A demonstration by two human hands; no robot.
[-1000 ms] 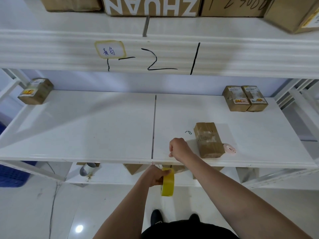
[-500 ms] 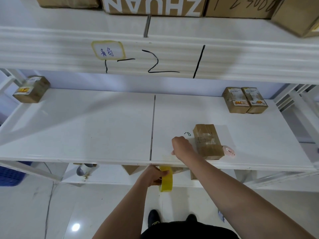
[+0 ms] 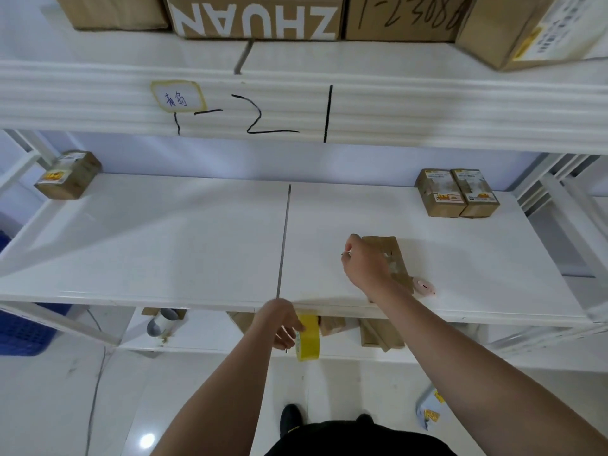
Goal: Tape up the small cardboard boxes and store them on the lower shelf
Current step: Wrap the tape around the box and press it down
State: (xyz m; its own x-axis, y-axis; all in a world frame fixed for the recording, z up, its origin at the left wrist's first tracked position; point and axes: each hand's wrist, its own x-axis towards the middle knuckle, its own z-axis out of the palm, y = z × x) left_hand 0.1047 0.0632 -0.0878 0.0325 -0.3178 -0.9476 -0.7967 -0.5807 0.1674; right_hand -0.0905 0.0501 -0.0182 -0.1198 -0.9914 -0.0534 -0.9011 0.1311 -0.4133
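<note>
Left grip (image 3: 283,325) curled round yellow tape roll (image 3: 308,337), right grip (image 3: 363,263) curled, pinching something unclear, beside small box (image 3: 393,258)

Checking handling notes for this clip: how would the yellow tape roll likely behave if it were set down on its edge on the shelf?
The tape roll, held by the left hand below the shelf edge, is a round ring, so on edge it would probably roll. Laid flat it should stay put. It looks rigid and probably light, since one hand holds it.
</note>
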